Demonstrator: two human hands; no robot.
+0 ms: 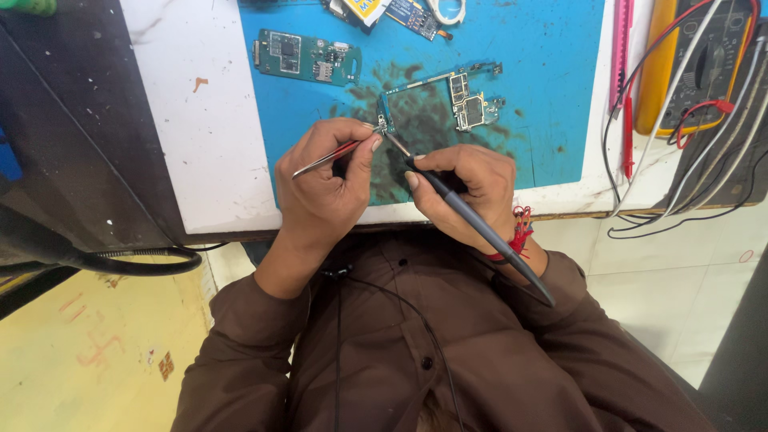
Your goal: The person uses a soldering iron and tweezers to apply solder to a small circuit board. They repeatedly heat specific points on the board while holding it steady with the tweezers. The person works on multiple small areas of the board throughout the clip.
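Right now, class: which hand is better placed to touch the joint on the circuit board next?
Right hand: its soldering iron tip already meets the circuit board edge. Left hand only steadies tweezers there.

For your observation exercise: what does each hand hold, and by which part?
Left hand: metal tweezers, pinched mid-length. Right hand: dark soldering iron, held pen-style at the front of its handle, near the tip.

Yellow-white label (362,8) top edge; multimeter screen (744,8) top right, unclear.
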